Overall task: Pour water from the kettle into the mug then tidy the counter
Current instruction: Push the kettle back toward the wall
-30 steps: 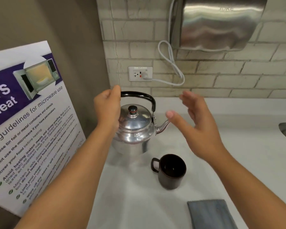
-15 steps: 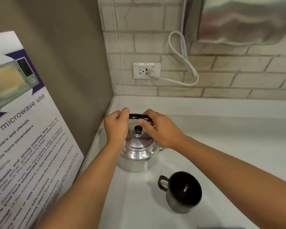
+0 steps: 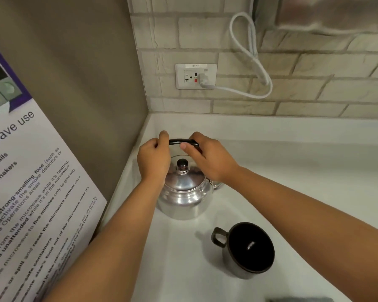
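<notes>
The steel kettle (image 3: 184, 192) stands in the back left corner of the white counter (image 3: 303, 171), lid on, its spout pointing right. Both hands grip its black handle (image 3: 180, 141) — the left hand (image 3: 154, 159) curled round the left end, the right hand (image 3: 207, 159) closed over the right end. The dark mug (image 3: 248, 250) stands upright near the kettle, in front and to its right, not touching it. A microwave poster (image 3: 26, 192) leans at left — a wall outlet (image 3: 195, 76) sits behind.
</notes>
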A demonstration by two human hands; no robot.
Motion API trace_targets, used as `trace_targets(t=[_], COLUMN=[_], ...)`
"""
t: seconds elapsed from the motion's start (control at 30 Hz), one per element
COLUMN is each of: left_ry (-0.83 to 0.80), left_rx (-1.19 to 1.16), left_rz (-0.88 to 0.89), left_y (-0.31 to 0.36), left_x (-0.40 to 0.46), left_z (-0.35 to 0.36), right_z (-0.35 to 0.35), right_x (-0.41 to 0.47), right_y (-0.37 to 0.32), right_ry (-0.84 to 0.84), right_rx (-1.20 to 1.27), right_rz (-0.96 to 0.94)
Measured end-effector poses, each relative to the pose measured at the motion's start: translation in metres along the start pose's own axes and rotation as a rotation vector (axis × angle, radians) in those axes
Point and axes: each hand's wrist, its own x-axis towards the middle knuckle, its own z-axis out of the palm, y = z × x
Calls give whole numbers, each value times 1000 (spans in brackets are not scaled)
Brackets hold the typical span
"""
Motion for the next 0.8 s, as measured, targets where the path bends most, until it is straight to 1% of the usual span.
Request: trace_targets(t=[0.1,0.17,0.27,0.33,0.43,0.6,0.73,0.8], left_ry=[13,-21,-173,-243,-300,-357,-379,-338], left_rx=[240,355,493,542,587,654,763,817], left_rz=[106,144,48,-32,-126,-183,-143,-79], left_y=[0,-1,-3,-8,-13,-22,-15,-5], left_x=[12,26,46,57,63,60,59,55], left_z=[3,6,11,15,19,25,23,18], right_z=[2,4,8,11,16,22,18,10], right_x=[11,19,26,30,35,43,45,41], right_y=[7,14,24,30,38,51,48,40], right_ry=[-3,-21,-71,-118,-193,-310,-360,-335], right_rx=[-85,-133,-173,-166,-164,-126,-185,-245], right_rz=[16,46,92,124,178,305,322,320])
